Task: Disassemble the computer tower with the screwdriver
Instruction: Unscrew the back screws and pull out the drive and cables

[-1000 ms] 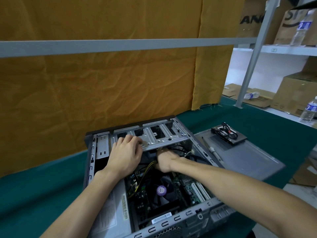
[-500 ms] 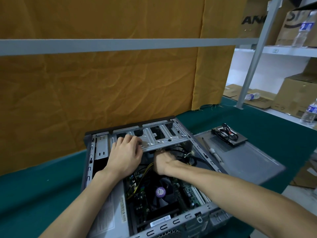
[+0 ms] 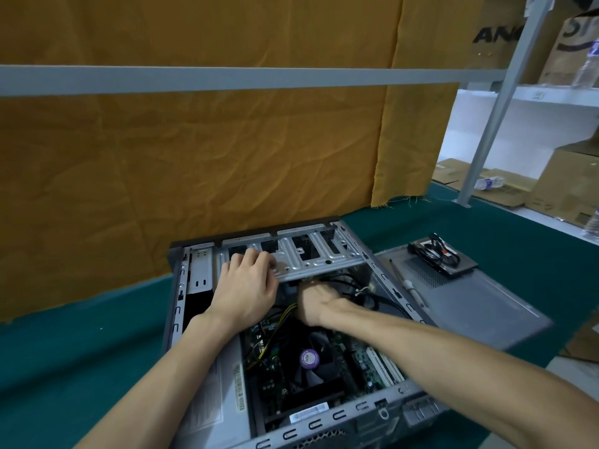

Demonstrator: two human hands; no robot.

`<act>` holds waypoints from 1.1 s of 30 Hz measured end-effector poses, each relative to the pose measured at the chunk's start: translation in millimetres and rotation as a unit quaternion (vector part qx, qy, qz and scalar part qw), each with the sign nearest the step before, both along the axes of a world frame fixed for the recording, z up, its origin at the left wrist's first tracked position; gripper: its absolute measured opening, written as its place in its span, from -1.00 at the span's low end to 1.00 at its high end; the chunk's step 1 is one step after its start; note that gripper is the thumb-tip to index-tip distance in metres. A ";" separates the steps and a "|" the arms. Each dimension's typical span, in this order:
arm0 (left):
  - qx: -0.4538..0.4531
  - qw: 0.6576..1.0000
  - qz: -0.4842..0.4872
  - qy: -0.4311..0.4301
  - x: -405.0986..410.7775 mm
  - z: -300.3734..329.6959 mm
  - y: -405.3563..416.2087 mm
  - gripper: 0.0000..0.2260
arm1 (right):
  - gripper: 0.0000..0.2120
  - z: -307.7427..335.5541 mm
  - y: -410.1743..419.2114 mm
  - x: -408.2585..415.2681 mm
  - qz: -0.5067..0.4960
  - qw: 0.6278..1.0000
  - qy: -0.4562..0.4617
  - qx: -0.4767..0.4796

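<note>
Bare matt metal drive cage (image 3: 311, 257), seemingly felt green tablecloth (image 3: 64, 367), creased ochre cloth (image 3: 194, 163)

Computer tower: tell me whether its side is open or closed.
Open. The computer tower lies on its side with its fan and cables exposed; the side panel lies flat beside it.

Behind my table (image 3: 81, 367) with its green cover hangs a wrinkled orange cloth (image 3: 210, 163), and a grey metal bar (image 3: 227, 80) crosses in front of it. To my right I see a white shelf (image 3: 531, 95) with cardboard boxes (image 3: 570, 186) and a plastic bottle (image 3: 489, 183) lying on its side
</note>
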State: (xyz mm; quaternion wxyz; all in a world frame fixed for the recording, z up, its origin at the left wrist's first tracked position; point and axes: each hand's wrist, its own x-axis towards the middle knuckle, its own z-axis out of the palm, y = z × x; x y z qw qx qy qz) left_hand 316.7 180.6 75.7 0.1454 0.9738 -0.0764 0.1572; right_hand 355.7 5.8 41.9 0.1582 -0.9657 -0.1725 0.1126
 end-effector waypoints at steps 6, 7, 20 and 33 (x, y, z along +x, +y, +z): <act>-0.005 1.000 0.002 0.010 4.0 -1.5 0.4 -0.74 | -0.66 -5.7 0.0 2.0 0.005 1.000 0.020 0.002; -0.005 1.000 0.003 0.017 5.1 -0.7 -0.7 -0.74 | -0.67 -6.5 0.7 -0.1 0.005 1.000 0.018 0.004; 0.017 0.999 -0.030 0.025 4.4 -1.1 1.7 -0.71 | -0.66 3.0 1.1 3.5 -0.022 0.999 0.000 -0.030; -0.003 1.000 -0.028 0.013 1.5 -1.4 5.5 -0.71 | -0.85 2.9 6.3 11.9 0.030 0.959 0.009 -0.281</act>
